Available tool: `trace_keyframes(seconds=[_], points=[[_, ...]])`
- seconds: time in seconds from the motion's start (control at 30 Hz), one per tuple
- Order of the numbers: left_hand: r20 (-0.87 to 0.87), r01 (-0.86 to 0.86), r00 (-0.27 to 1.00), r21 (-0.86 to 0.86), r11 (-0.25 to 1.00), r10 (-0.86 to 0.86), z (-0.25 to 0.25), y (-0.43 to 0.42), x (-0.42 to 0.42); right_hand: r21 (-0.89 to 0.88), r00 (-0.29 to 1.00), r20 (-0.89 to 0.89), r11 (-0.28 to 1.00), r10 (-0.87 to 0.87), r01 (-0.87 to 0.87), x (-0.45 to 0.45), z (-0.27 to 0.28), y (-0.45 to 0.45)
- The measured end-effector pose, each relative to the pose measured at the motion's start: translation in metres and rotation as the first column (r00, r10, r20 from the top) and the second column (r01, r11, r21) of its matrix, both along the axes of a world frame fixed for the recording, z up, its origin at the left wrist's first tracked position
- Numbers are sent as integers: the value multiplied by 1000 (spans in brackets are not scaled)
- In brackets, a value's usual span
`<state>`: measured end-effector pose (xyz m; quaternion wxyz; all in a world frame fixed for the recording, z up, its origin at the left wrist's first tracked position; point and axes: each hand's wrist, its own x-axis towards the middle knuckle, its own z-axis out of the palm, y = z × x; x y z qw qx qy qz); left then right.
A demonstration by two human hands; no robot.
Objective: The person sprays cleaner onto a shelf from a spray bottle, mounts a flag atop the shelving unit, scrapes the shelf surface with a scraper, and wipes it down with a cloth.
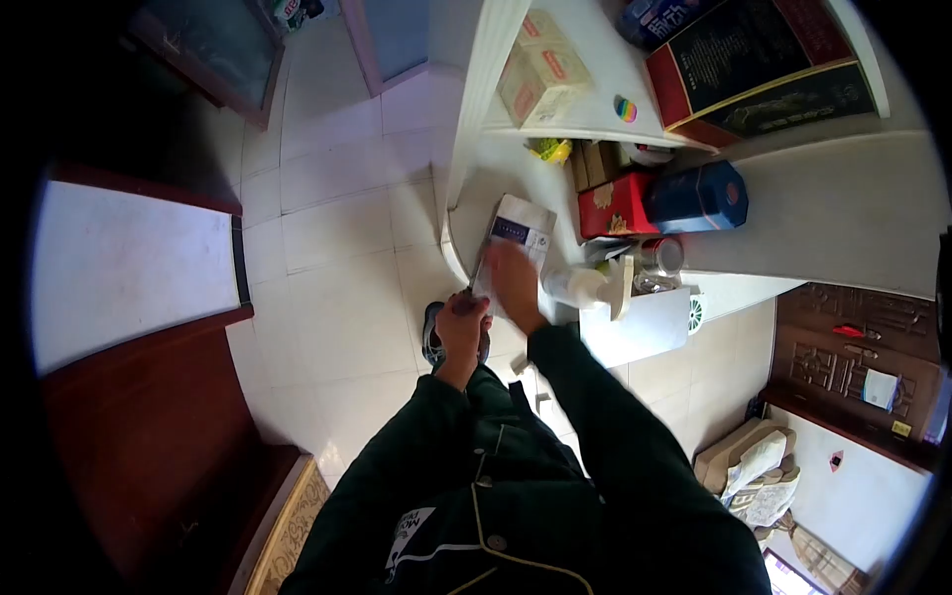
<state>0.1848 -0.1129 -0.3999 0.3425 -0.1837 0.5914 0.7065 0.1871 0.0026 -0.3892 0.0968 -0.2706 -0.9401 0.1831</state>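
Observation:
My left hand is closed around a small dark item near the shelf's front edge; most of that item is hidden by the fingers. Just to its right, my right hand is smeared by motion, over the near part of a flat white and purple box. The box lies on the white shelf. Whether the right hand touches it or holds anything is unclear. A white bottle stands to the right of the right hand.
Behind are a red box, a blue canister and a glass jar. An upper shelf holds cream boxes and a large dark box. A white-topped dark red cabinet is at left; a brown door is at right.

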Motion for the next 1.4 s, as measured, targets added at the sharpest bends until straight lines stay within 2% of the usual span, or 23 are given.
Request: trace_keyframes(seconds=[0.03,0.07,0.13,0.17,0.2,0.27,0.33,0.4,0.47,0.53,0.6,0.63,0.73,0.77,0.8,0.87,0.93,1.0,1.03,1.1,1.17,1.27,1.4], points=[[-5,0,1000,9,1000,0,1,4,-3,-309,974,-215,951,-75,5,21,-18,-13],[-10,-6,1000,18,1000,7,2,5,-1,-148,939,-339,982,63,-119,25,-14,-7],[-21,-12,1000,28,1000,12,2,0,4,10,994,-94,999,49,-49,1,2,27],[-35,-9,999,-42,999,8,-1,2,6,-23,986,-141,996,-85,82,-21,11,49],[-41,-13,999,-39,999,12,0,4,4,45,962,-273,998,-28,42,-35,13,73],[-37,-29,999,-37,999,27,6,2,5,71,989,-119,993,-84,93,-30,9,60],[-46,-27,999,-21,999,26,8,4,3,-103,971,-239,993,24,-50,-5,2,21],[-50,-29,998,-24,999,28,6,4,4,-123,951,-308,991,11,-51,-15,15,33],[-60,-25,998,-22,999,23,5,3,5,61,986,-161,997,48,-39,-43,22,64],[-52,-29,998,-48,998,26,8,2,6,-24,986,-168,1000,-19,16,-41,14,54],[-47,-33,998,-57,998,30,6,7,3,-95,961,-275,995,-17,-10,-27,8,36],[-67,-28,997,-38,999,25,2,6,3,-150,976,-217,989,-21,-12,-30,7,46],[-65,-4,998,-34,999,2,3,1,8,-86,941,-321,993,-106,83,-48,6,83],[-51,-2,999,-30,1000,1,7,2,5,-152,931,-256,962,-259,226,-42,6,79],[-52,3,999,-29,1000,-5,7,3,4,-152,930,-256,961,-264,231,-31,10,67],[-93,19,995,-96,995,-28,6,4,6,-53,926,-112,932,-361,357,5,15,27],[-70,23,997,-69,997,-28,5,2,6,-157,941,-72,935,-330,316,50,8,-17],[-51,12,999,-46,999,-15,3,3,6,-147,966,-143,970,-215,194,71,9,-33],[-62,-10,998,-21,1000,9,0,2,7,-81,964,-77,965,-256,250,62,9,-25],[-73,-26,997,1,1000,26,-1,2,7,-68,908,-99,913,-407,402,26,9,10],[-65,-42,997,-64,997,38,6,4,7,-155,856,-280,901,-434,406,-2,11,44],[-105,-34,994,-66,997,27,-3,2,6,-277,810,-309,862,-499,426,-4,12,41],[-99,-53,994,-31,998,50,1,2,0,-269,890,-237,906,-391,327,57,5,-19]])
